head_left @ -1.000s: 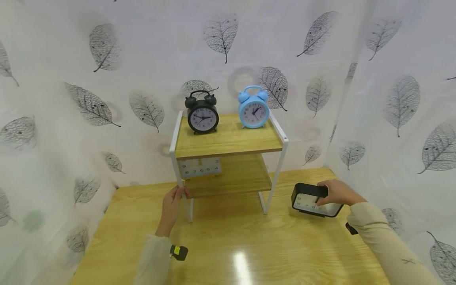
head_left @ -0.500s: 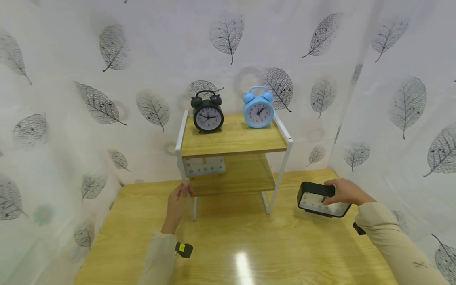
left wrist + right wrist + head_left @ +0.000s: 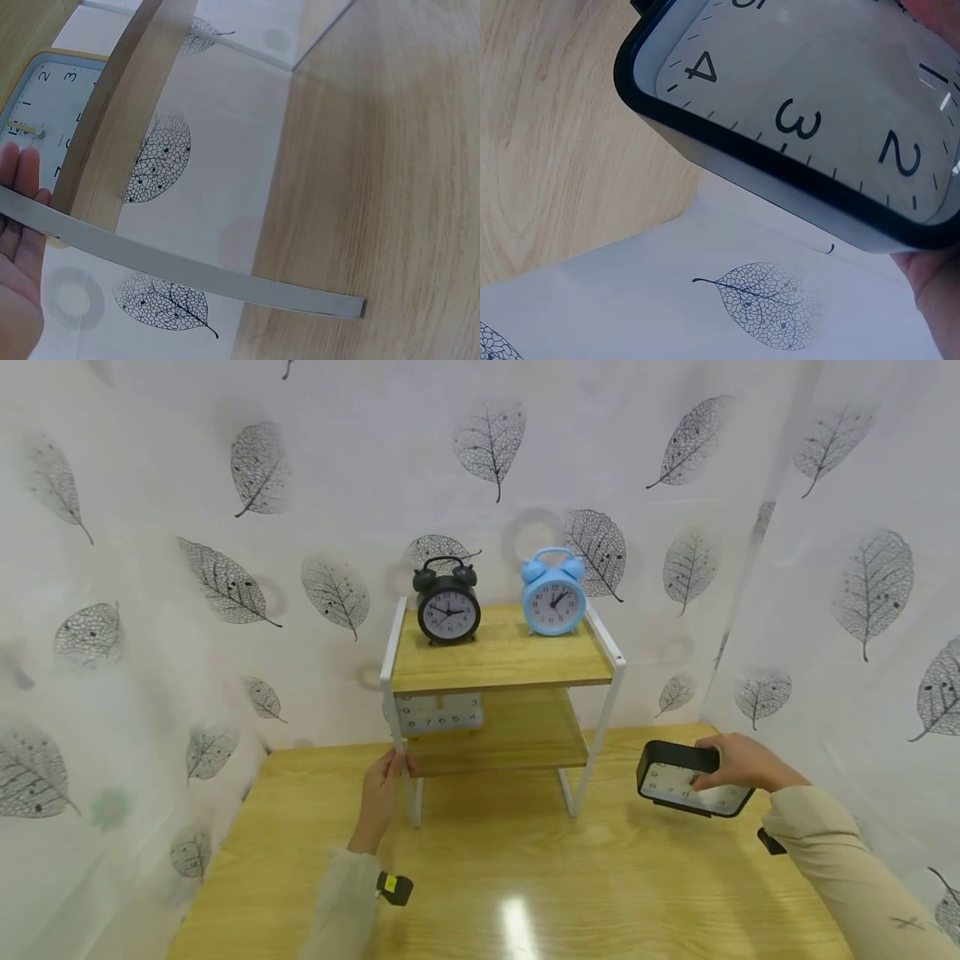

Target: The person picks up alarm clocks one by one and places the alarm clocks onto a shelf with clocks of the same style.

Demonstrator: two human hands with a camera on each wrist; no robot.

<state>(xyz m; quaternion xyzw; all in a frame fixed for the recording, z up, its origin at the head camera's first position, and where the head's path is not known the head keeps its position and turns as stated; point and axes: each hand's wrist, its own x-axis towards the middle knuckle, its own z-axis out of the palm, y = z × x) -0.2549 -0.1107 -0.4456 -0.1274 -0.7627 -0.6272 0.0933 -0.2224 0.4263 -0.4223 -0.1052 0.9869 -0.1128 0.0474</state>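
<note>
A two-tier wooden shelf (image 3: 502,664) with a white metal frame stands on the table. My left hand (image 3: 382,789) grips its left front leg at the lower tier; in the left wrist view, fingers (image 3: 26,174) show behind the white bar. My right hand (image 3: 746,762) holds a black-framed rectangular clock (image 3: 678,753) from its top edge, to the right of the shelf. That clock's large dial (image 3: 817,90) fills much of the right wrist view. A black twin-bell alarm clock (image 3: 448,612) and a light blue one (image 3: 553,603) stand on the top tier.
A pale rectangular clock (image 3: 441,713) sits on the lower tier at the left, partly hidden by the top board. The wooden table (image 3: 480,860) meets leaf-patterned sheeting (image 3: 315,485) at the back and on both sides.
Everything in the head view has slid a little rightward, as the camera turned. Both hands keep their hold, the left on the shelf leg, the right on the rectangular clock.
</note>
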